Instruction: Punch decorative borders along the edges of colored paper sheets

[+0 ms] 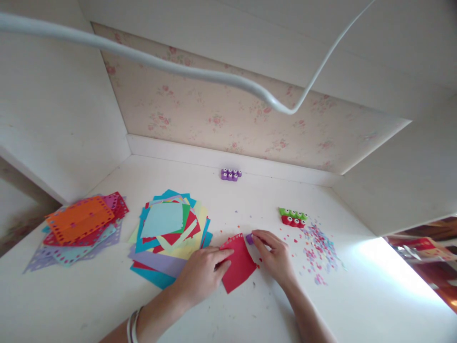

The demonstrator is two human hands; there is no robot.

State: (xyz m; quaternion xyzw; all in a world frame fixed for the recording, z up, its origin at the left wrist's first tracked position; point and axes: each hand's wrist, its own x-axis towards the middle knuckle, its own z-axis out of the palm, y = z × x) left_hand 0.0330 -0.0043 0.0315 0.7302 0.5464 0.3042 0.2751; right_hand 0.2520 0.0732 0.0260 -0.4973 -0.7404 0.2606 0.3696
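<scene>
A red sheet of paper (238, 270) lies in front of me, with a row of small punched holes along its far edge. My left hand (202, 272) grips its left side, fingers on top and thumb bent in close. At the sheet's upper right corner, my right hand (276, 257) pinches a small purple paper punch (249, 239). The punch touches the paper's edge, though the fingers hide part of it. Tiny red cut-outs lie around the sheet and beneath my right hand.
Uncut coloured paper (162, 220) is piled left of my hands. Farther left lies a heap of punched sheets (80, 219). Purple punches (230, 175) stand near the wall; green and red punches (293, 217) sit at right beside scattered confetti (319, 250). A white cable (200, 74) hangs across above.
</scene>
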